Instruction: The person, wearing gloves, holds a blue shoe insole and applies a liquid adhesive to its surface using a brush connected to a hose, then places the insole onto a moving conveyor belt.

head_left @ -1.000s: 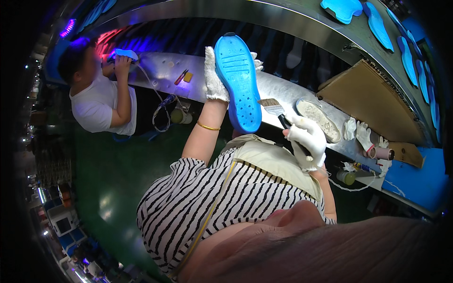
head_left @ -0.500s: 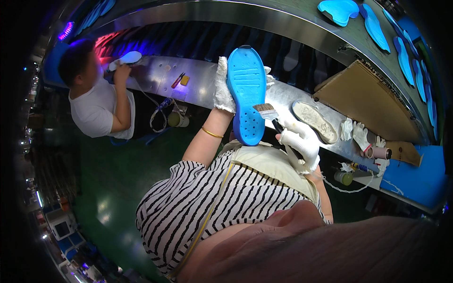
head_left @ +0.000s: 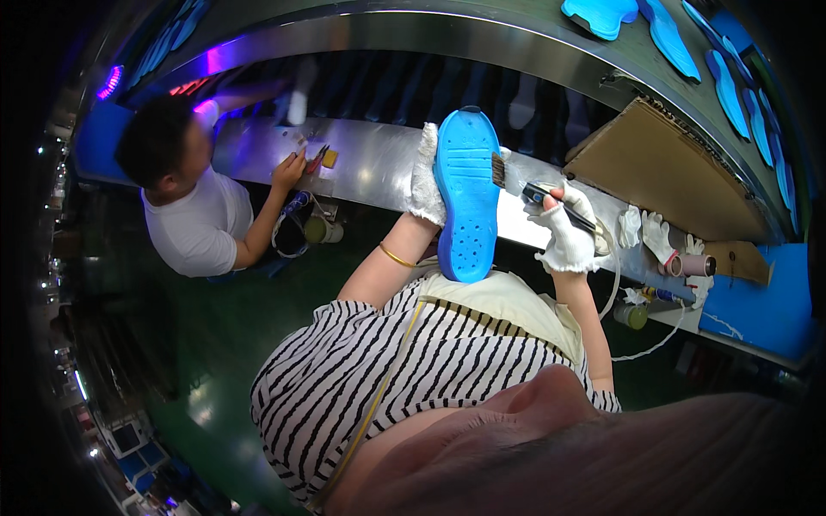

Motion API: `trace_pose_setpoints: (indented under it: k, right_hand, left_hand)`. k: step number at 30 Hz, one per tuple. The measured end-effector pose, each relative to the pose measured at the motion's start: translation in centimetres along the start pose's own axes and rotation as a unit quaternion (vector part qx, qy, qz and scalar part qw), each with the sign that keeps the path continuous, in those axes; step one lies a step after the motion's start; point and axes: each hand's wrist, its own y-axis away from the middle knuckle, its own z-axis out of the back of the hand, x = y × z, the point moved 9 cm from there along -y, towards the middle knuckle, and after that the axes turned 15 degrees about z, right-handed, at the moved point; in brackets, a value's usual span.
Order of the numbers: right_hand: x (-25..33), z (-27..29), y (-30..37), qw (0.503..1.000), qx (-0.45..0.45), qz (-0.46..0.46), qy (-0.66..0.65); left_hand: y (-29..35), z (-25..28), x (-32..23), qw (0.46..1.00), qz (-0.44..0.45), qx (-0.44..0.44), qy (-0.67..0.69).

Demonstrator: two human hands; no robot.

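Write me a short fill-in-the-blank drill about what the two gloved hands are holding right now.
1. The left hand holds up a ____ shoe sole.
2. The right hand holds a ____ with a dark handle.
3. Its bristles meet the sole's ____ edge.
4. Both hands wear ____ gloves.

Missing words: blue; brush; right; white

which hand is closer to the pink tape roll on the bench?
Right. The right hand, gloved and gripping a brush, is just left of the pink tape roll. The left hand holds the blue shoe sole, farther left, beyond the right hand.
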Motion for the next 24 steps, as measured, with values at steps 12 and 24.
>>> trace_pose_setpoints:
  k: [12, 24]
  right_hand:
    - [2.6, -2.0, -0.8, 0.918, 0.097, 0.244, 0.296]
    - [4.1, 4.1, -1.9, 0.994, -0.028, 0.103, 0.029]
  left_hand:
    - [-1.2, 1.6, 1.2, 0.999, 0.04, -0.018, -0.03]
    - [-0.5, 1.7, 0.8, 0.998, 0.052, 0.031, 0.011]
